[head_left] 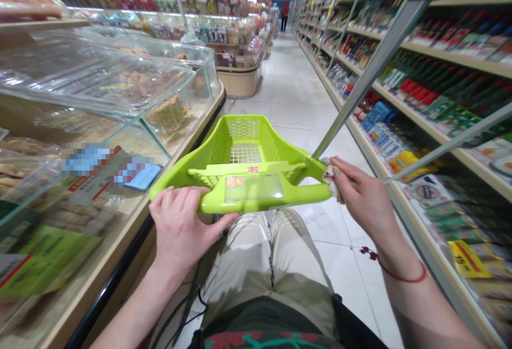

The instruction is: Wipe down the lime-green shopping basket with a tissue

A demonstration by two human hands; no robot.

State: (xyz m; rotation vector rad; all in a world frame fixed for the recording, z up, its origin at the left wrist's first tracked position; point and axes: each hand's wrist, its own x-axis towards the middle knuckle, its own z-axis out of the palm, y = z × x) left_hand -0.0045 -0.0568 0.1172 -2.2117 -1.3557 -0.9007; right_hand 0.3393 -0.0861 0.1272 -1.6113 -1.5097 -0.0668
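A bright green plastic shopping cart [304, 193] stands in front of me, its perforated basket [276, 146] showing nothing inside. My left hand [182, 224] wraps over the left part of its handle, the thumb stretched along the near edge. At the handle's right corner, my right hand [362, 194] pinches a crumpled whitish cloth or tissue [335, 181] against the green plastic. A clear label window [254, 188] is set into the handle between my hands.
Glass-covered food bins [176, 80] with a black rail [116, 279] run close along the left. Packed shelves [444, 136] line the right, with a slanted metal pole [360, 88] beside the cart. The tiled aisle [280, 85] leads ahead to a distant person [285, 16].
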